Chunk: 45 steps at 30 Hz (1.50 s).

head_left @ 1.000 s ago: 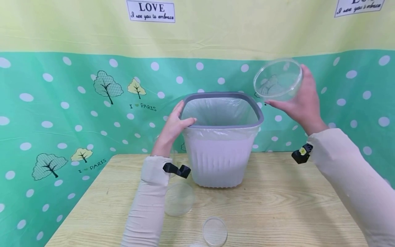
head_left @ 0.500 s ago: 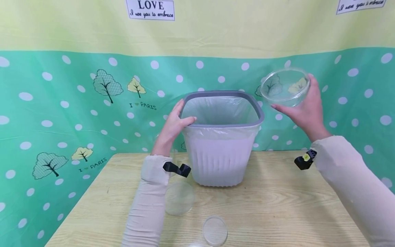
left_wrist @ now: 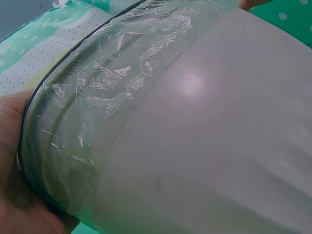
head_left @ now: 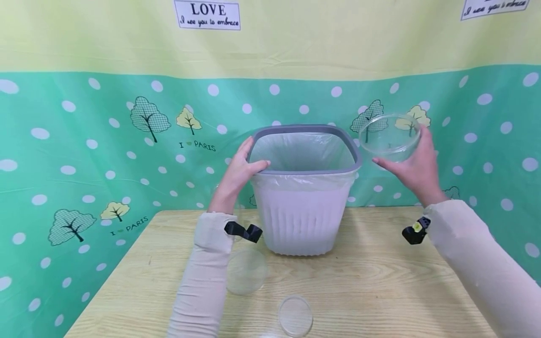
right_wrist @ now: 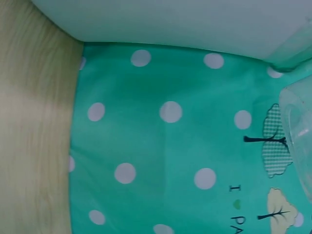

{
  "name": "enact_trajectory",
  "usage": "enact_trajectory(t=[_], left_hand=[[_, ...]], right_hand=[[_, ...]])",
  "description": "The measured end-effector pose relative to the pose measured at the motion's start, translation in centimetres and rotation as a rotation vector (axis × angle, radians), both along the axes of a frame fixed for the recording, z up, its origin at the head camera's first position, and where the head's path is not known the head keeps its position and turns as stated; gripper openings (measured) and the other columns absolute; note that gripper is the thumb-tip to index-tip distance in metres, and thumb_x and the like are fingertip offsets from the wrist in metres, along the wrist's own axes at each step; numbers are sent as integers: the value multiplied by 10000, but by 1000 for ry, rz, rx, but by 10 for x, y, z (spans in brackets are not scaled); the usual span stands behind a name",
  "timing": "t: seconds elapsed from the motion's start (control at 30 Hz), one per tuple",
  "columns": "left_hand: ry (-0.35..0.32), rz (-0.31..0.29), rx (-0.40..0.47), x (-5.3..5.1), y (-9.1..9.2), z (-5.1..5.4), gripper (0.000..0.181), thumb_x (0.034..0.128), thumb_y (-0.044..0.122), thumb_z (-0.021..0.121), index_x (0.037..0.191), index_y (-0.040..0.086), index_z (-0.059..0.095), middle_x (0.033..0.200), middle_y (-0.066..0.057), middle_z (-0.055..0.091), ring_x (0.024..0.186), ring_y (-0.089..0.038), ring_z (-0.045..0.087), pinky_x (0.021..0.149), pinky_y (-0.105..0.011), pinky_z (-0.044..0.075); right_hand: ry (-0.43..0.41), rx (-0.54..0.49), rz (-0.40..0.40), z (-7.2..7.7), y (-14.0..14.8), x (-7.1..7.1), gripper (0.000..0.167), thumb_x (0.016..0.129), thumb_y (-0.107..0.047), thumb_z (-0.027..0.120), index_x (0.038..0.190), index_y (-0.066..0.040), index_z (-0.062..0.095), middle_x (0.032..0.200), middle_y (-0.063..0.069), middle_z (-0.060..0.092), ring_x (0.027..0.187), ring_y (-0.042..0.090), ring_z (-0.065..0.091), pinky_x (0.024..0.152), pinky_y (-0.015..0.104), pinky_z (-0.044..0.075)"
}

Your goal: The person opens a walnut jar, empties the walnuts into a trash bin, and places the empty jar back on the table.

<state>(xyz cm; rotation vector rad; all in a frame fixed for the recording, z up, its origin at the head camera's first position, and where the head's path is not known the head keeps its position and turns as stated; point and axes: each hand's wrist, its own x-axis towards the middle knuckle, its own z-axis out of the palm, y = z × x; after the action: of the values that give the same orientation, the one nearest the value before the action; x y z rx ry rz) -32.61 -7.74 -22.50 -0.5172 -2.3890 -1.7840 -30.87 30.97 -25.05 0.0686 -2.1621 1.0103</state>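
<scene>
A white ribbed trash bin (head_left: 302,216) with a grey rim stands upright, lined with a clear bag (left_wrist: 107,83). My left hand (head_left: 236,176) grips the bin's rim at its left front corner, the thumb over the edge. To the right of the bin, at rim height, my right hand (head_left: 418,169) holds a clear plastic bowl (head_left: 390,136) by its side, opening up and apart from the bin. Nothing can be seen inside the bowl. Only a strip of the bowl (right_wrist: 298,126) shows in the right wrist view. The bottom of the bin's inside is hidden.
Two clear round lids lie on the wooden table (head_left: 393,277): a larger lid (head_left: 247,272) before the bin and a smaller lid (head_left: 296,316) nearer me. Behind my left wrist stands a mostly hidden clear item (head_left: 243,218). A green dotted cloth (head_left: 105,173) hangs behind.
My right hand has lowered the bowl and moved it slightly right, away from the bin. The bowl has turned from tilted toward the bin to nearly level. My left hand stays on the rim.
</scene>
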Motion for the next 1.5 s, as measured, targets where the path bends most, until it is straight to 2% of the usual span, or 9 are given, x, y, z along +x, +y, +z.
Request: enact_trajectory(t=[0.33,0.47,0.63,0.83,1.37,1.5], left_hand=[[-6,-4,4,0,1,0,878,801,174,665,1513,101,155,1582,27,82,1438,-140,37,1155,-399,111],[-5,-4,5,1,0,1,877,805,170,663,1513,95,151,1582,27,80,1438,-142,35,1155,-403,113],[-9,-3,6,2,1,1,873,807,166,662,1513,96,152,1582,25,80,1439,-146,34,1155,-407,114],[-9,-4,8,1,1,1,871,808,167,660,1512,93,153,1582,24,82,1439,-146,37,1155,-399,116],[-7,-8,15,0,0,0,870,805,173,660,1511,93,158,1582,21,84,1438,-142,39,1155,-391,117],[-5,-9,17,0,0,0,869,805,172,660,1511,95,159,1581,20,85,1438,-140,42,1155,-387,121]], right_hand=[[-71,12,-17,-29,5,0,1173,631,-415,855,1504,-138,122,1480,157,294,1295,379,336,1007,605,333],[-87,21,-23,-45,8,0,1192,638,-440,843,1506,-101,100,1499,183,256,1316,400,308,1015,619,307],[-104,0,-10,-68,10,1,1208,638,-440,845,1512,-106,81,1514,199,222,1330,427,284,1004,647,297],[-153,-31,-13,-91,12,3,1217,663,-446,828,1511,-70,40,1548,201,121,1378,439,183,1059,636,209],[-202,-146,10,-139,4,7,1158,698,-374,826,1501,-59,53,1483,282,214,1295,491,279,993,666,287],[-237,-174,19,-150,3,10,1143,714,-373,814,1497,-47,47,1483,284,209,1283,496,283,984,670,290]])
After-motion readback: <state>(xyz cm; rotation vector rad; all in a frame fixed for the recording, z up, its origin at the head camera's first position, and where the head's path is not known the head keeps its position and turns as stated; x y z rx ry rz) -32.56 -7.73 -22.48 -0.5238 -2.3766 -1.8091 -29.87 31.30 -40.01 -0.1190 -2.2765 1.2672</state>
